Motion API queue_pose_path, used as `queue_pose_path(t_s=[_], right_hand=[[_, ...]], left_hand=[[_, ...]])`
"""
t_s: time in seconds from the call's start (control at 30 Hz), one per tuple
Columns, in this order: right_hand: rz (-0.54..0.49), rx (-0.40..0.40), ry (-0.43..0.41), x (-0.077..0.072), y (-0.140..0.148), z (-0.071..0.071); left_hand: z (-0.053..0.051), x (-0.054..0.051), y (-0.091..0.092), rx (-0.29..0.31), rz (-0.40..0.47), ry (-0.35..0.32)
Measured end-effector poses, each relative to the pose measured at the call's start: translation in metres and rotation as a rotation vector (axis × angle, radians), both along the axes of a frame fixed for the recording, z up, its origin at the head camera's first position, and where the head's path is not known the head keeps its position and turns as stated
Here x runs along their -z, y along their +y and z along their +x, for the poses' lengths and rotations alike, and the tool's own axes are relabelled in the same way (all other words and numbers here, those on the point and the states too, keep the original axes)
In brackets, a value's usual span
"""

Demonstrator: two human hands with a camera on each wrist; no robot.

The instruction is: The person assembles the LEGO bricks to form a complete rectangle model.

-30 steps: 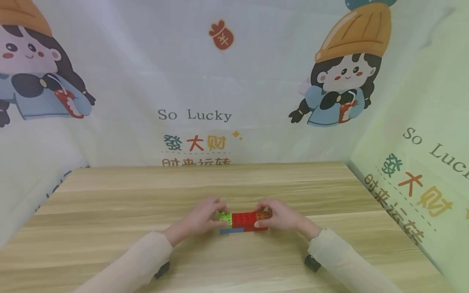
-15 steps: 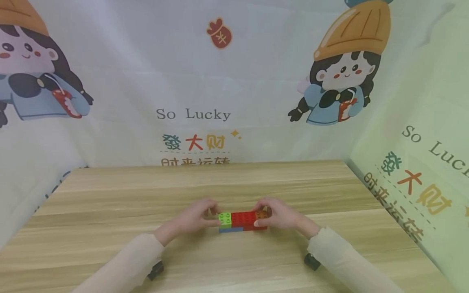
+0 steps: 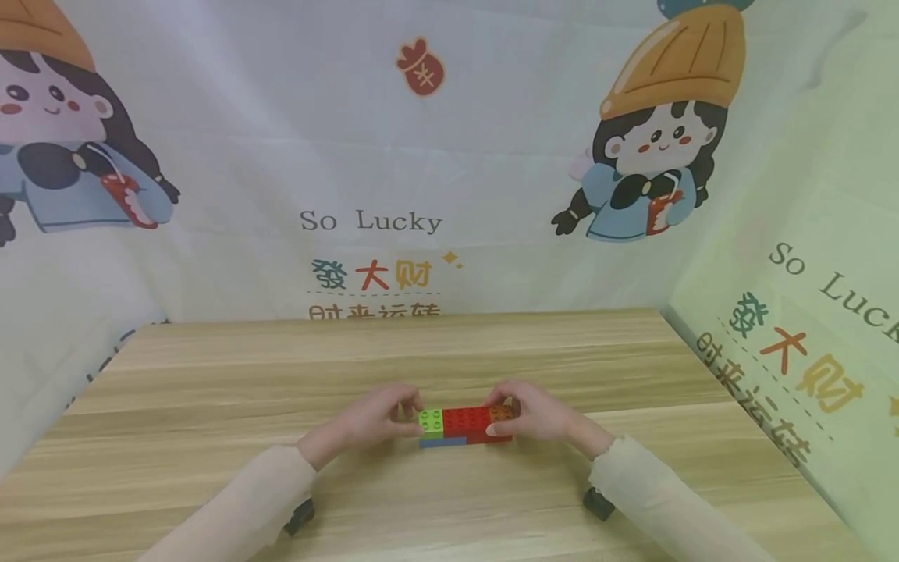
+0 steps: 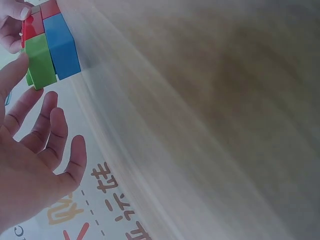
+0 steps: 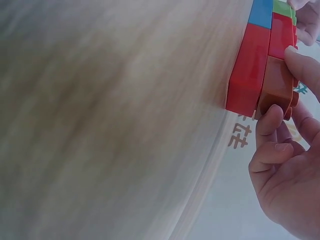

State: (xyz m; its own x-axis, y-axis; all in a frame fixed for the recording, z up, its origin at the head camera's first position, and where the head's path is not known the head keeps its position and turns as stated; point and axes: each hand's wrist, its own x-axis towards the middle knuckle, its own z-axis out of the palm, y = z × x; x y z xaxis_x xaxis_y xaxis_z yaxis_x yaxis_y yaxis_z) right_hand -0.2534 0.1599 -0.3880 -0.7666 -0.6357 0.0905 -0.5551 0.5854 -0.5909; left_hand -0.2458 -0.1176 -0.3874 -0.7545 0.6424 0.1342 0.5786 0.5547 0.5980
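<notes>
A two-layer row of toy building blocks lies on the wooden table. On top, a green block (image 3: 431, 421) sits at the left, a red block (image 3: 463, 420) in the middle and a brown block (image 5: 276, 82) at the right. Beneath them are a blue block (image 4: 61, 46) and another red block (image 5: 248, 72). My left hand (image 3: 365, 414) is at the green end, thumb and index fingertips at the block's edges, the other fingers loosely spread. My right hand (image 3: 537, 414) pinches the brown end with thumb and fingers.
The wooden table (image 3: 281, 359) extends around the blocks. Behind it and on both sides hangs a pale printed cloth (image 3: 492, 195) with cartoon figures and lettering. Both forearms wear light sleeves (image 3: 263, 484), with dark devices near the wrists.
My left hand has drawn back a little to the left, uncovering more of the green block. My right hand stays on the brown end, and the blocks have hardly moved.
</notes>
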Motion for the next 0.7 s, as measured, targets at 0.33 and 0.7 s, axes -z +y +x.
queue_pose_path(t_s=[0.33, 0.7], right_hand=[[-0.025, -0.025, -0.047, 0.005, 0.005, -0.001], [-0.037, -0.025, -0.073, 0.009, 0.024, -0.007]], left_hand=[[-0.002, 0.003, -0.001, 0.011, 0.012, -0.011], [-0.001, 0.005, -0.001, 0.026, 0.017, -0.025]])
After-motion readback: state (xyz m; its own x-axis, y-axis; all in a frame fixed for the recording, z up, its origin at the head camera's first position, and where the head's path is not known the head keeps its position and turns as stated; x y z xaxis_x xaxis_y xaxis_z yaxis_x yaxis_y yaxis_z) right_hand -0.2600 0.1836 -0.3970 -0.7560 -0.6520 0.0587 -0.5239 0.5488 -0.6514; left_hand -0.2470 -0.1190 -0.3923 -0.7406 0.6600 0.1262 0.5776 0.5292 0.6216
